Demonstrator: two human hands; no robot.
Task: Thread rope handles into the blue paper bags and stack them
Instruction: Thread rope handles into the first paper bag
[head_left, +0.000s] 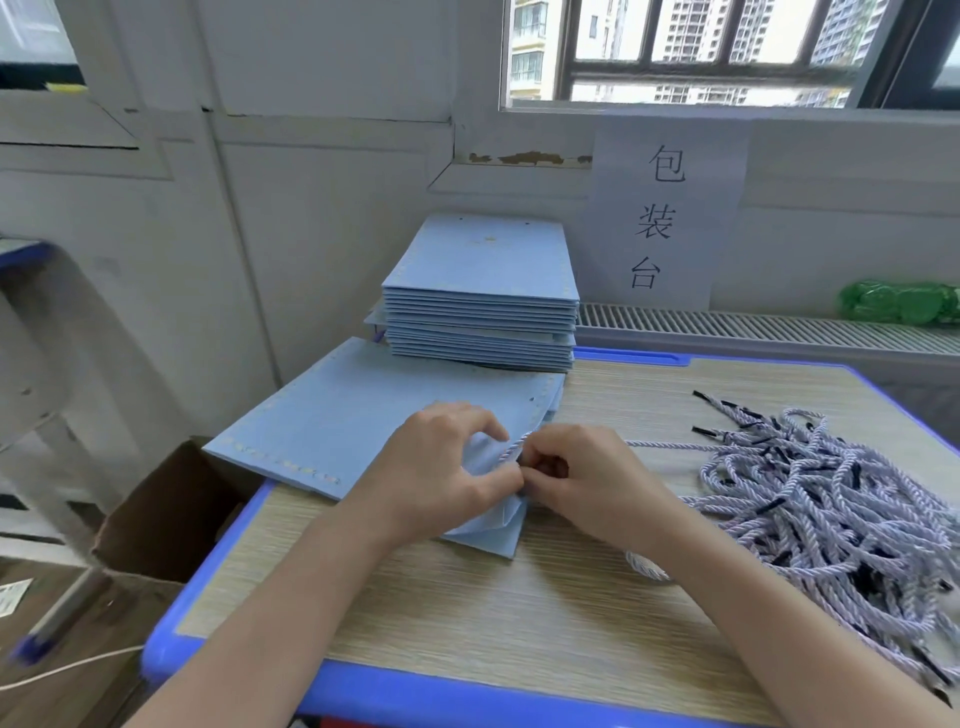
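Blue paper bag (488, 525), lying flat on the tabletop (519, 613), is pinched at its mouth by the left hand (441, 473) so that the rope (511, 447), pinched by the right hand (587, 483), can be fed through.

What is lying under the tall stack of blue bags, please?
A flat blue bag lies partly under the tall stack, on the table. Its covered part is hidden.
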